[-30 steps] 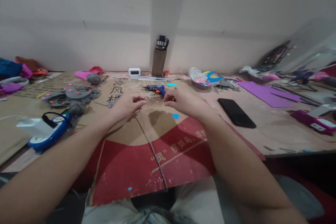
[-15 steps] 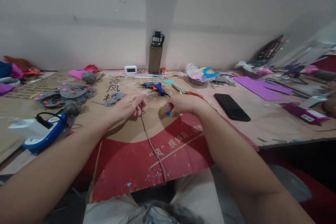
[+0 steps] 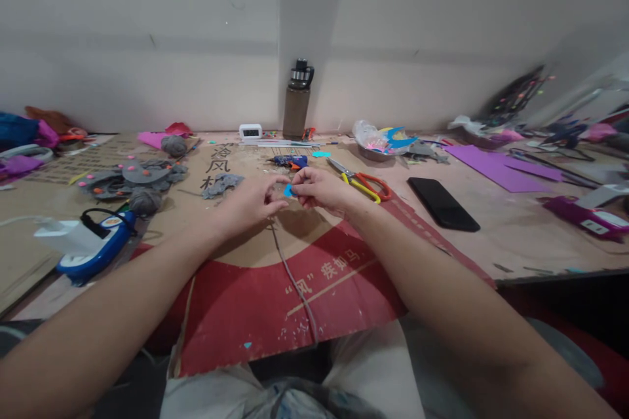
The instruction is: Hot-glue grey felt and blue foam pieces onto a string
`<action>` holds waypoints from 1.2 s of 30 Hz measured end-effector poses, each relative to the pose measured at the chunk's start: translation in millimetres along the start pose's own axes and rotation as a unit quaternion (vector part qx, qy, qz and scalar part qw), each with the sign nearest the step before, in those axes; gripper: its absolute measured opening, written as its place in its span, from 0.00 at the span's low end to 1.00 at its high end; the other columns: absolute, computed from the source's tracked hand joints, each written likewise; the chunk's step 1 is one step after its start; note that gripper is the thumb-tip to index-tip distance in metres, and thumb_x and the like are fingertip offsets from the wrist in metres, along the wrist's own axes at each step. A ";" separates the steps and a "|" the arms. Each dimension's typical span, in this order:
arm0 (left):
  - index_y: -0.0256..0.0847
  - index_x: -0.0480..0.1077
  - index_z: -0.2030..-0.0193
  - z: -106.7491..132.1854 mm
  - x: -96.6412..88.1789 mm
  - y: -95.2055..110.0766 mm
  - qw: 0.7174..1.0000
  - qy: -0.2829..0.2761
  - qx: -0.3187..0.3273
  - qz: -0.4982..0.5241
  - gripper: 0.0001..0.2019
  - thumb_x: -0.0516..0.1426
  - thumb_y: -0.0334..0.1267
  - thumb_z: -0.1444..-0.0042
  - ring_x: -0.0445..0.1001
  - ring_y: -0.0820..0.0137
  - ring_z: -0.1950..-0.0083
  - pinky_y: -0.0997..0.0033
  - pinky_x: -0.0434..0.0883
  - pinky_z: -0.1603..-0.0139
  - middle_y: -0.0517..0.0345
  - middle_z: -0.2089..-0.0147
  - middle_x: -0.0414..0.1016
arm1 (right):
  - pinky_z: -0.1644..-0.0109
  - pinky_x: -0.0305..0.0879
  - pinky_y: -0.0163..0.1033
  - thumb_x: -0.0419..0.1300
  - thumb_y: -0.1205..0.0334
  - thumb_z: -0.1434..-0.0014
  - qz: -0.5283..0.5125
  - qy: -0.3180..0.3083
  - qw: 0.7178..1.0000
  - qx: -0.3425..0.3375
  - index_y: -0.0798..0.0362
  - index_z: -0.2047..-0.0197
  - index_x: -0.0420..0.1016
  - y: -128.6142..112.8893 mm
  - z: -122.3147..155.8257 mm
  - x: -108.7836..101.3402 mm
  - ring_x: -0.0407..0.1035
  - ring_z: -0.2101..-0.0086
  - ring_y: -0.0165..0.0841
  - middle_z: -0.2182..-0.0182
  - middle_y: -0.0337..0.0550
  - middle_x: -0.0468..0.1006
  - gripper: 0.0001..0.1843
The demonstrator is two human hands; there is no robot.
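A small blue foam piece [image 3: 288, 191] is pinched in the fingertips of my right hand [image 3: 322, 188], just above the red-and-brown cardboard sheet [image 3: 255, 301]. My left hand [image 3: 248, 201] meets it from the left, fingers curled in a pinch that touches the piece and seems to hold the end of a thin grey cord [image 3: 295, 285] running back toward me. A blue glue gun [image 3: 289, 162] lies just behind both hands. Scissors with red and yellow handles [image 3: 362, 184] lie right of my right hand.
A black phone [image 3: 443, 203] lies on the right, purple foam sheets [image 3: 501, 171] farther right. A brown water bottle [image 3: 297, 100] and a small white clock [image 3: 250, 131] stand at the wall. Grey felt pieces [image 3: 132, 178] and a blue-white device [image 3: 86, 243] are at left.
My right hand picked the blue piece up off the cardboard and carried it left to meet my left hand. The scissors, hidden before, now show.
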State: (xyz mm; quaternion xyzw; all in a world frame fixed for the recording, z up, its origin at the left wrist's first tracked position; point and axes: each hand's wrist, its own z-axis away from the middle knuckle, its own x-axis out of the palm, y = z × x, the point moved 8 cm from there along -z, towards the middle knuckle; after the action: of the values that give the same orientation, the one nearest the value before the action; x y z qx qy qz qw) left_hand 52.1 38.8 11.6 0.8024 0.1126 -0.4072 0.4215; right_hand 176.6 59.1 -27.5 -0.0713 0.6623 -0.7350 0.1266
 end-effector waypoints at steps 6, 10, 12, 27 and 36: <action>0.43 0.76 0.57 2.2 -4.1 4.6 0.997 0.007 0.031 -0.072 0.11 0.58 0.34 0.47 0.66 0.72 0.73 0.74 0.60 0.66 0.61 0.75 0.71 | 0.80 0.60 0.27 0.60 0.72 0.48 -0.083 -0.046 0.995 0.027 0.53 0.70 0.65 7.7 1.8 15.4 0.61 0.82 0.22 0.81 0.32 0.69 0.07; 0.39 0.73 0.70 1.7 -6.8 -6.1 0.995 0.028 -0.065 0.070 0.07 0.57 0.40 0.45 0.64 0.75 0.79 0.75 0.60 0.74 0.61 0.78 0.70 | 0.78 0.60 0.28 0.60 0.64 0.44 -0.122 -0.062 0.990 0.015 0.54 0.70 0.66 3.8 2.5 18.3 0.62 0.81 0.21 0.78 0.34 0.71 0.06; 0.39 0.69 0.73 2.2 -2.9 -17.8 0.973 0.034 -0.133 0.185 0.11 0.58 0.44 0.45 0.63 0.77 0.82 0.77 0.58 0.79 0.61 0.79 0.70 | 0.76 0.60 0.29 0.60 0.59 0.44 -0.135 -0.040 0.990 -0.018 0.53 0.69 0.65 -1.5 2.3 15.6 0.63 0.79 0.22 0.77 0.34 0.71 0.09; 0.34 0.67 0.76 2.7 4.1 -30.5 0.874 0.076 -0.197 0.437 0.13 0.62 0.40 0.49 0.59 0.84 0.84 0.84 0.54 0.84 0.62 0.79 0.68 | 0.71 0.57 0.33 0.62 0.52 0.49 -0.090 0.037 0.980 -0.171 0.52 0.69 0.66 -13.2 1.6 13.7 0.59 0.77 0.24 0.75 0.33 0.67 0.13; 0.32 0.69 0.73 1.2 7.3 -44.0 0.768 0.111 -0.243 0.582 0.04 0.59 0.29 0.49 0.57 0.86 0.84 0.86 0.54 0.85 0.63 0.79 0.65 | 0.64 0.59 0.36 0.62 0.57 0.46 0.068 0.077 0.952 -0.288 0.49 0.59 0.75 -38.7 22.0 24.2 0.60 0.70 0.28 0.71 0.35 0.66 0.10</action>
State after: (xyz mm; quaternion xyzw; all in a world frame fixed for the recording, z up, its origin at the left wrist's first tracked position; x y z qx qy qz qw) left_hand 33.1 63.9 -19.9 0.6243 -0.2354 0.0490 0.7433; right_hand 155.9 34.8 11.8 -0.0026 0.8566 -0.5063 0.0994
